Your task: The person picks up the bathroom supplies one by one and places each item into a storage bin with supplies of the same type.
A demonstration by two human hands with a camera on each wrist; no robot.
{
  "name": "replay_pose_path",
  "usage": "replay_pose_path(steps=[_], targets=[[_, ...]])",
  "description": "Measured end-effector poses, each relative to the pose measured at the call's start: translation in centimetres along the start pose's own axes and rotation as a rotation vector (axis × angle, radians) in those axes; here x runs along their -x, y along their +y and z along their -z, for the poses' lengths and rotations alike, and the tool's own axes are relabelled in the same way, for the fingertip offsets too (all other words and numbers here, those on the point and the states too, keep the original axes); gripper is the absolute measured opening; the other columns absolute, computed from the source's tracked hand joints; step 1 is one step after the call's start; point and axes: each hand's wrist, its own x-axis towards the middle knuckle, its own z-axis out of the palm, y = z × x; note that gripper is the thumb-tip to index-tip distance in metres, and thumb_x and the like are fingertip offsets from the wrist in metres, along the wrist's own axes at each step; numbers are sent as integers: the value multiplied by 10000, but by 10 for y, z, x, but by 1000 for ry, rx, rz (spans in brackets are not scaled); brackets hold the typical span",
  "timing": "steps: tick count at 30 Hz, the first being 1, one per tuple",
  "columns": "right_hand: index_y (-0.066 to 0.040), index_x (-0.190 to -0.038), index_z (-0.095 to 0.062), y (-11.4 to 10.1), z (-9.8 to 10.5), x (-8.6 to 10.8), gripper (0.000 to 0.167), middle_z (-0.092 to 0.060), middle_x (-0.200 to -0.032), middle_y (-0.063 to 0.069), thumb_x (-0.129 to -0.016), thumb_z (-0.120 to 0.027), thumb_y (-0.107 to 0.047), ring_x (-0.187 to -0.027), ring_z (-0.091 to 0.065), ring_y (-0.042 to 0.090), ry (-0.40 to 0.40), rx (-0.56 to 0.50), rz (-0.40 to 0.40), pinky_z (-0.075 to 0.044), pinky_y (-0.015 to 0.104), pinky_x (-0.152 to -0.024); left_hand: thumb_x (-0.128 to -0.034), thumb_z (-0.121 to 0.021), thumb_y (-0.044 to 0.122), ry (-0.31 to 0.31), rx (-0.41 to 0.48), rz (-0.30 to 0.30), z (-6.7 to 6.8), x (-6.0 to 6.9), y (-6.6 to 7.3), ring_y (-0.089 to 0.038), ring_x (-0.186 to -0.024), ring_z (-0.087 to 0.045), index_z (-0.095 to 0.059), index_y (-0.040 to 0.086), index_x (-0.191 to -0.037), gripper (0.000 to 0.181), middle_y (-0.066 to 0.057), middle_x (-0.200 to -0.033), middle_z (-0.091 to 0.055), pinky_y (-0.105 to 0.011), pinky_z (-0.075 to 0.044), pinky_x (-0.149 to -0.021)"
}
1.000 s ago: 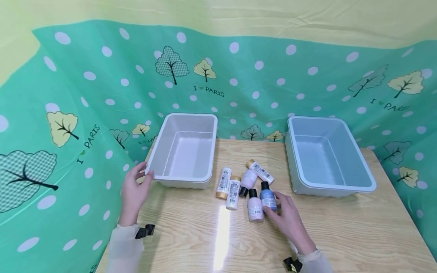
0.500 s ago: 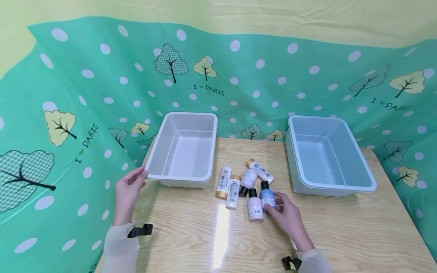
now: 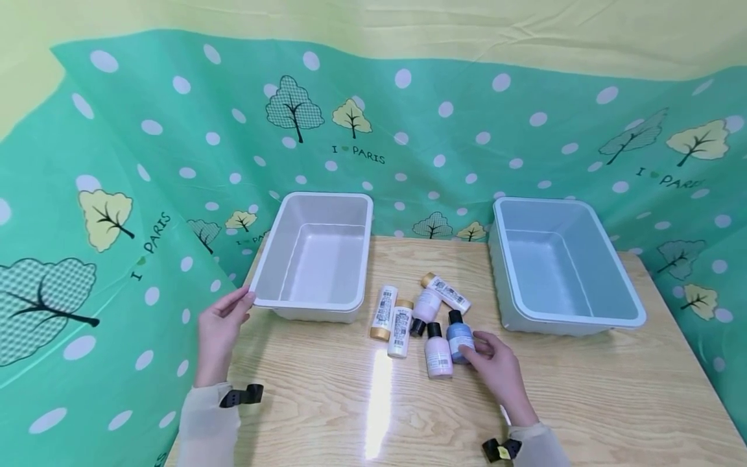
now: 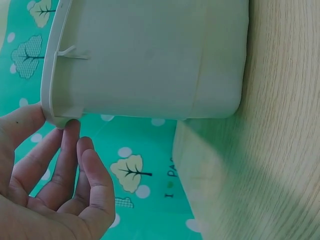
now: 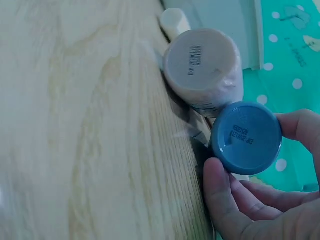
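At the near left corner of the white plastic bin [image 3: 318, 305], my left hand [image 3: 218, 331] pinches the rim, with the thumb above and fingertips below in the left wrist view. My right hand [image 3: 498, 370] holds a blue bottle [image 3: 460, 338] with a black cap, thumb on one side and fingers on the other. The bottle lies on the table, its round blue base [image 5: 246, 140] facing the right wrist camera. Against it lies a pink bottle [image 3: 438, 360] with a black cap. Behind these is another pink bottle [image 3: 427, 306], its cap toward me.
Two white tubes with gold caps, one left [image 3: 384, 310] and one nearer [image 3: 400, 331], lie left of the bottles. A third tube [image 3: 448, 293] lies behind them. A blue-grey bin [image 3: 578, 319] stands at the right. Patterned green cloth [image 3: 432, 143] hangs behind the table [image 3: 315, 402].
My left hand has shifted slightly left and toward me along the bin's corner. The thumb of my right hand has moved a little on the blue bottle; the bottles and bins look unmoved.
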Motion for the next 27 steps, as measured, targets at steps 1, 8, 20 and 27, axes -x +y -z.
replay_pose_path(steps=[1, 8, 20, 27], targets=[[60, -1338, -543, 1, 0, -1, 499, -674, -1123, 257, -940, -725, -180, -893, -700, 261, -12, -76, -25, -601, 336, -734, -895, -749, 399, -2, 3, 0, 0, 0, 0, -51, -966, -657, -681, 96, -1292, 504, 27, -1162, -709, -209, -557, -799], [112, -1334, -518, -1, 5, -1, 445, -676, -1066, 195, -964, -664, -87, -844, -694, 220, -58, -350, -132, -602, 367, -769, -895, -748, 393, 0, 15, 1, 0, 0, -2, -71, -963, -664, -685, 99, -1290, 496, 53, -1128, -710, -212, -563, -792], [62, -1373, -507, -22, 7, -4, 450, -646, -1155, 206, -965, -653, -61, -907, -676, 227, -96, -427, -102, -582, 423, -844, -904, -755, 335, -11, 88, 60, -1, 1, 0, -83, -930, -662, -670, 87, -1308, 482, 96, -1041, -717, -209, -571, -751], [86, -1378, -482, -48, 5, -11, 459, -620, -1182, 224, -968, -642, -45, -918, -672, 238, -141, -472, -24, -560, 474, -885, -901, -762, 335, -5, 96, 63, -1, 1, -1, -95, -926, -668, -674, 97, -1306, 477, 105, -1022, -721, -193, -566, -730]])
